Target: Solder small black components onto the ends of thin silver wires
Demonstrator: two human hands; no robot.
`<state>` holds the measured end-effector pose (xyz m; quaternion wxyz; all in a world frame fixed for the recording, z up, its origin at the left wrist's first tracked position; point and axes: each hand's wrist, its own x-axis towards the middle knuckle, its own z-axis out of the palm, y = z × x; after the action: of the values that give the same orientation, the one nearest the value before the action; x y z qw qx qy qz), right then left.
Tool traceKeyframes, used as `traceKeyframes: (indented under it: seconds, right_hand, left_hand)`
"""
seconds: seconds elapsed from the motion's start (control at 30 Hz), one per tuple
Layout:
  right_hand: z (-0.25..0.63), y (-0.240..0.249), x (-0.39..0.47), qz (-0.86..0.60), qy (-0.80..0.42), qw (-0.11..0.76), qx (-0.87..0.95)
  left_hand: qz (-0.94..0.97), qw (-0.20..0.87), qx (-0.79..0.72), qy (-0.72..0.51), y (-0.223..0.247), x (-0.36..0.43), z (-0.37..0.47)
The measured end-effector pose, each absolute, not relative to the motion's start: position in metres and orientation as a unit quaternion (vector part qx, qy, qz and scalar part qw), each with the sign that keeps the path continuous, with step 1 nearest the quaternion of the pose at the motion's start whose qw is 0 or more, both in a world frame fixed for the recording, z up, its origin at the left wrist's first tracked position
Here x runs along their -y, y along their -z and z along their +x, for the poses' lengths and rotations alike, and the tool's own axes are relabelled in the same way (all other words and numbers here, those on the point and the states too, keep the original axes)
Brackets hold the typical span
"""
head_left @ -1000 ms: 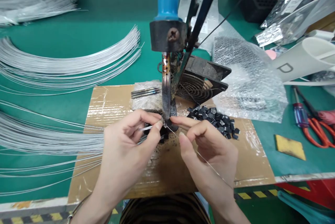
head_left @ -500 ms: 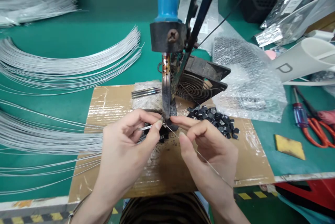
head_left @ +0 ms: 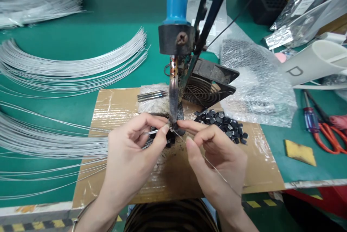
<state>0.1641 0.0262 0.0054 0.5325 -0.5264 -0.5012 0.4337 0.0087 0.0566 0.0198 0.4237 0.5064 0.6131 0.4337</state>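
Slightly toward 3 o'clock in view, your soldering iron has shifted. At its tip, your left hand pinches a grey wire; your right hand holds a thin wire. Bare cardboard opens at 6 o'clock, reaching the counter's near edge; black pieces crowd 3 o'clock.

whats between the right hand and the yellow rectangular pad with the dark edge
In the head view, from the right hand to the yellow rectangular pad come the brown cardboard sheet, then a strip of green tabletop.
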Motion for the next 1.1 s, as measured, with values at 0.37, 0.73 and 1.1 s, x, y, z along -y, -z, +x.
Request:
traceKeyframes:
  seconds: [0.37,0.73,1.1]
  right_hand:
    - [0.160,0.001,-0.023,-0.525,-0.399,0.539,0.525]
    - [0.155,-0.001,-0.022,-0.528,-0.379,0.551,0.524]
    - [0.156,-0.002,-0.021,-0.526,-0.364,0.541,0.545]
  left_hand:
    - [0.515,0.415,-0.611,-0.436,-0.018,-0.055,0.011]
    - [0.501,0.420,-0.616,-0.439,-0.020,-0.055,0.011]
    - [0.514,0.410,-0.617,-0.433,-0.022,-0.053,0.010]
